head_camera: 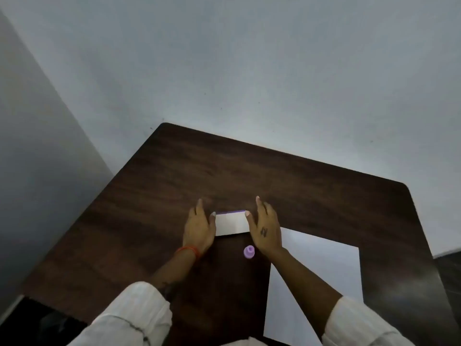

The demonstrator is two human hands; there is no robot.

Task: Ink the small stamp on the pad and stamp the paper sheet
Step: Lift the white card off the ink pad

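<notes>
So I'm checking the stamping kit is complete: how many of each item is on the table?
Ink pad box: 1
Small purple stamp: 1
White paper sheet: 1
Total: 3

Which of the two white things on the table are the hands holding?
The small white box with the purple edge, between left hand and right hand. The big flat paper sheet lies untouched.

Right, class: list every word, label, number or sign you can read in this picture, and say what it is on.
No readable text anywhere.
Right hand: a small dark mark on its back, too blurred to read.
Ink pad: white lid with a purple edge, no lettering visible.
Small stamp: plain purple, no lettering visible.
Paper sheet: blank.
</notes>
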